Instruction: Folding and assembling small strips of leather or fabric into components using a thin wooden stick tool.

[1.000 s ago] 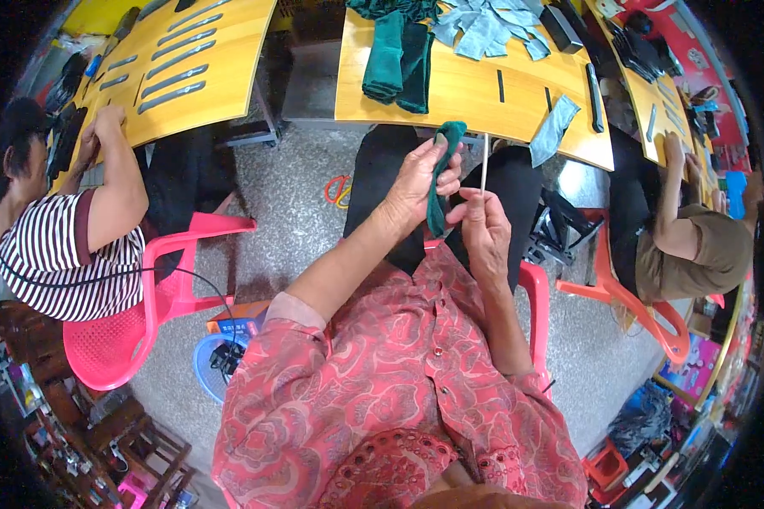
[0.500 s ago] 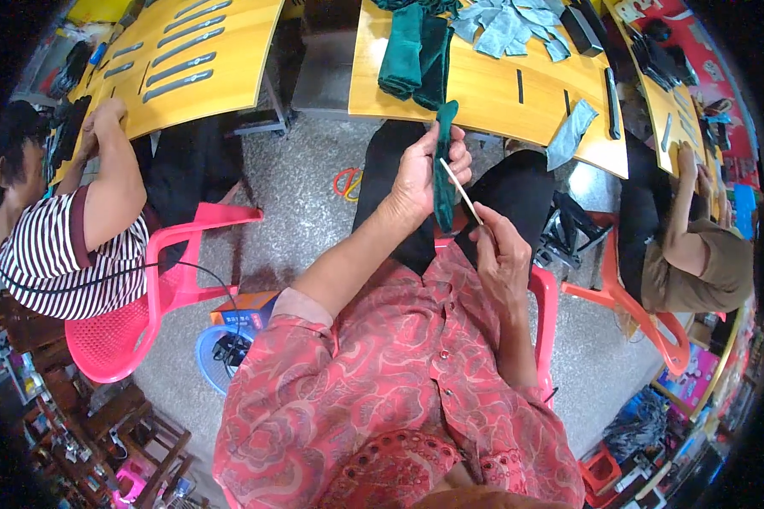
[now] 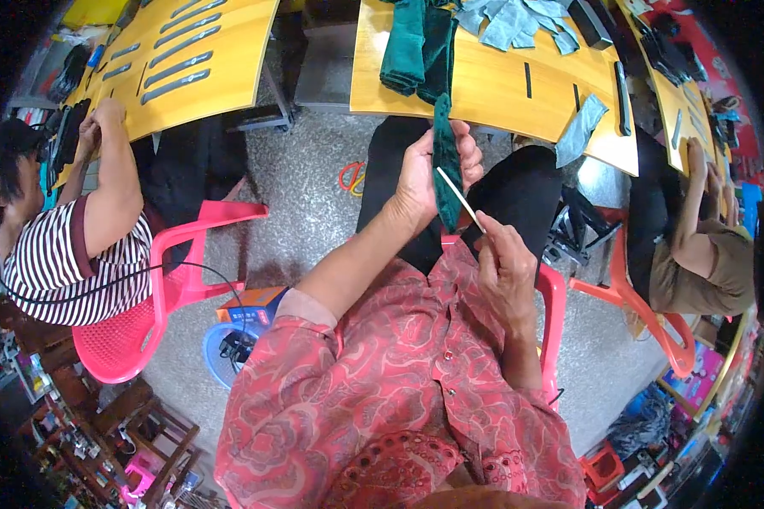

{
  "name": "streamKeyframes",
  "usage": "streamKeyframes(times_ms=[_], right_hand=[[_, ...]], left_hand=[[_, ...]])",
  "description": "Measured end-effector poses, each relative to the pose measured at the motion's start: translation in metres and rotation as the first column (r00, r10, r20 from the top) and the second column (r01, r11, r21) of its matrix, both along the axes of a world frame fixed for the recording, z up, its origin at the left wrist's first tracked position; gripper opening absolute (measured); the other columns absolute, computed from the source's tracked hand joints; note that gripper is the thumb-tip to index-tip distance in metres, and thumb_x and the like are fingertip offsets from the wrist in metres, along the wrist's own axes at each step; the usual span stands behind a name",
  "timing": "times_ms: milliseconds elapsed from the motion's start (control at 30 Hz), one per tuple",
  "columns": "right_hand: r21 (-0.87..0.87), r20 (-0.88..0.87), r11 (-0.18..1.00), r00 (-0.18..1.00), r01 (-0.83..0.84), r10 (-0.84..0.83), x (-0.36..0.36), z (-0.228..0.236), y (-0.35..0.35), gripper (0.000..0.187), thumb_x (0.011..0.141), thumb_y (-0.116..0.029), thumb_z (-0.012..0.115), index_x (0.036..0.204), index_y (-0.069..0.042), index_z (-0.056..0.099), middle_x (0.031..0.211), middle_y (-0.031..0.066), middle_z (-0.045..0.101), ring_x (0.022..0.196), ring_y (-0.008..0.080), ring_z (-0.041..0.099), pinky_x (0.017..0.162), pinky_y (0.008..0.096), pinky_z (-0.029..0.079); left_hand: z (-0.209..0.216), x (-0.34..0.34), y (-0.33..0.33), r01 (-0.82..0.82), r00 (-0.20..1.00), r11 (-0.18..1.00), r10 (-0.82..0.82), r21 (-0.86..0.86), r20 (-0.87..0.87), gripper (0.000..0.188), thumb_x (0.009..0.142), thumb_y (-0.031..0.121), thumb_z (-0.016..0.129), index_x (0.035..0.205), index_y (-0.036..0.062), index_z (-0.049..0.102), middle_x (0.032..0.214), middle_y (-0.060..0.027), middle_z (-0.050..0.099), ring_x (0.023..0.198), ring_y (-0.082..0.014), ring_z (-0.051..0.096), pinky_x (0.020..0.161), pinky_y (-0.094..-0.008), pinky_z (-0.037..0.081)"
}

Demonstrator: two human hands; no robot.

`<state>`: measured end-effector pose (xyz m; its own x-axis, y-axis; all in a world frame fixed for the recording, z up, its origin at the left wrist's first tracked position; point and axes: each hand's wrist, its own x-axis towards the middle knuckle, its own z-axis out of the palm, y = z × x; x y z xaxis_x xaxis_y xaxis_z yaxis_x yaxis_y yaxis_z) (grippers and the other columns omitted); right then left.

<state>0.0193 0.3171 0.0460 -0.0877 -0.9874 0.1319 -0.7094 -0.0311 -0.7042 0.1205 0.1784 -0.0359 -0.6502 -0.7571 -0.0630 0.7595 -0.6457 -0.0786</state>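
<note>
My left hand (image 3: 417,185) is closed round a narrow dark green velvet piece (image 3: 443,146), held upright over my lap just off the table's near edge. The piece's rounded upper end rises above my fingers and its lower end hangs below them. In my right hand (image 3: 508,265) a thin pale stick (image 3: 461,198) is pinched, slanting up to the left. Its tip lies against the velvet, or just in front of it; I cannot tell which. Beyond, rolled dark green velvet (image 3: 402,58) lies on the yellow table (image 3: 492,102).
Light blue-grey cloth pieces (image 3: 511,27), one single piece (image 3: 581,131), dark strips (image 3: 528,81) and a black box (image 3: 589,24) lie on the table. Co-workers sit on either side, on a pink chair (image 3: 115,343) and an orange chair (image 3: 624,293). A blue basket (image 3: 215,356) stands on the floor.
The velvet piece has turned slightly and looks wider, its upper end less curled. My left fingers have shifted on it. The stick's tip has moved slightly down and left.
</note>
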Motion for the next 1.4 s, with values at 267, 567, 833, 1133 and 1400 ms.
streamKeyframes(times_ms=[267,567,833,1133,1400], right_hand=[[0.011,-0.007,1.000,1.000,-0.017,0.017,-0.001,-0.004,0.003,0.034,0.080,0.005,0.054,0.113,-0.002,0.058,0.077,0.0159,0.055,0.064,0.0325,0.058,0.056,0.0408,0.047],[-0.097,-0.038,0.995,0.999,0.019,-0.023,0.005,-0.012,-0.008,0.040,0.078,0.011,0.050,0.116,-0.002,0.057,0.078,0.0129,0.056,0.066,0.0247,0.059,0.059,0.0347,0.048],[-0.096,0.103,0.981,0.982,0.168,-0.158,0.003,-0.028,-0.013,0.026,0.088,0.001,0.051,0.114,0.000,0.056,0.082,0.0154,0.059,0.070,0.0293,0.062,0.062,0.0376,0.051],[0.109,0.383,0.914,0.832,0.390,-0.401,-0.004,-0.045,-0.014,0.017,0.097,-0.014,0.050,0.106,-0.003,0.058,0.074,-0.0038,0.053,0.059,0.0026,0.043,0.050,0.0190,0.035],[-0.041,0.297,0.865,0.832,0.501,-0.468,-0.016,-0.053,-0.012,0.014,0.094,-0.009,0.052,0.102,0.000,0.058,0.084,0.0121,0.063,0.076,0.0187,0.061,0.069,0.0307,0.049]], left_hand=[[0.006,-0.001,0.003,-0.008,0.998,0.999,0.006,0.032,0.062,0.026,0.089,0.027,0.048,0.096,0.0051,0.061,0.074,-0.0054,0.048,0.066,-0.0181,0.039,0.056,-0.0301,0.035],[0.007,-0.008,0.011,0.048,0.995,0.995,-0.055,0.086,0.081,0.030,0.090,0.031,0.048,0.101,0.0069,0.061,0.076,-0.0056,0.052,0.070,-0.0201,0.043,0.060,-0.0318,0.038],[0.008,-0.013,0.012,0.044,0.832,0.987,0.051,-0.157,0.553,0.034,0.098,0.033,0.041,0.103,0.0045,0.059,0.077,-0.0040,0.055,0.061,-0.0137,0.048,0.056,-0.0262,0.042],[0.019,-0.021,0.030,0.121,0.323,0.763,0.574,-0.635,0.752,0.023,0.086,0.017,0.070,0.078,0.0048,0.051,0.065,0.0045,0.043,0.060,-0.0037,0.038,0.050,-0.0236,0.035],[0.005,-0.026,0.035,0.340,0.359,0.611,0.618,-0.715,0.699,0.037,0.077,0.018,0.077,0.070,0.0050,0.042,0.061,0.0022,0.032,0.058,-0.0080,0.030,0.048,-0.0279,0.030]])
